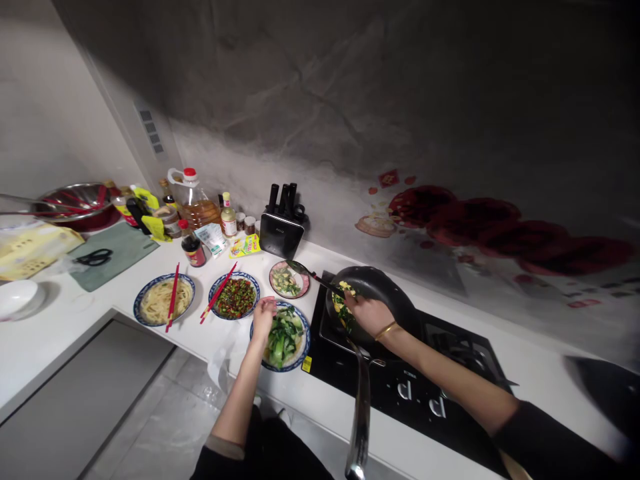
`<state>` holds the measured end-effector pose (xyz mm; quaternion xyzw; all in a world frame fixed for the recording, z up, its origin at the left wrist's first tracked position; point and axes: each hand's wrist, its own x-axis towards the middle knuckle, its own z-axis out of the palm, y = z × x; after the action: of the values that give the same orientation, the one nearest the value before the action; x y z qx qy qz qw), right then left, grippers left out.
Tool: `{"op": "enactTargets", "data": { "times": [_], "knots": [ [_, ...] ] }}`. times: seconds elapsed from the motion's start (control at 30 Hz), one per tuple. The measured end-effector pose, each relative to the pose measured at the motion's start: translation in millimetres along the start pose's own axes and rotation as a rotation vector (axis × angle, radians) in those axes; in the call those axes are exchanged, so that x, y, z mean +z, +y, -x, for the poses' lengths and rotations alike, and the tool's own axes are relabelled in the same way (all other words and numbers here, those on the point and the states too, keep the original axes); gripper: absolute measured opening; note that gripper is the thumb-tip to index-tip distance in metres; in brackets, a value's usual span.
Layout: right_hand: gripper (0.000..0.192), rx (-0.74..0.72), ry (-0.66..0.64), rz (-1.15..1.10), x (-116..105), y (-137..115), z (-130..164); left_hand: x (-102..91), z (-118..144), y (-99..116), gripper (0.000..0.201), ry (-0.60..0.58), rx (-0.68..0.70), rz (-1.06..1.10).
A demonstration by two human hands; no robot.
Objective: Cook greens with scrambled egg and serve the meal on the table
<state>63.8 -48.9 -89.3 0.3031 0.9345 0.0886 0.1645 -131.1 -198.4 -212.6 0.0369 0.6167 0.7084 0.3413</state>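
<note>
Since our right hand (369,315) is clamped on a dark long-handled utensil (325,283), that's where the action is: over the black pan (385,290) on the stove (325,363), with the utensil's head up by the pink-rimmed plate (273,278). Egg and greens (341,312) sit in the pan. Our left hand (264,319), well apart, has bent fingers beside the leafy greens (285,340); can't tell if they're gripping the plate rim (307,327), honestly.

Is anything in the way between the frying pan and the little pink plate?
Nothing visible blocks the gap between frying pan and pink plate. Only the black utensil crosses it, held in the right hand, its head over the plate.
</note>
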Motion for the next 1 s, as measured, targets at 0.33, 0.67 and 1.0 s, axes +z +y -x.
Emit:
{"op": "enactTargets", "data": {
  "times": [0.33,0.67,1.0],
  "knots": [
    [0.045,0.49,0.03,-1.417,16.9,42.0,38.5,20.9,46.0,-4.6,0.034,-0.246,-0.063,-0.096],
    [0.033,0.488,0.172,-0.789,26.8,120.0,151.5,57.0,132.7,-57.6,0.052,-0.683,-0.225,-0.578],
    [0.056,0.166,-0.153,0.042,31.4,37.9,132.1,77.4,205.3,-76.3,0.056,-0.711,-0.848,-0.18]
  ]
}}
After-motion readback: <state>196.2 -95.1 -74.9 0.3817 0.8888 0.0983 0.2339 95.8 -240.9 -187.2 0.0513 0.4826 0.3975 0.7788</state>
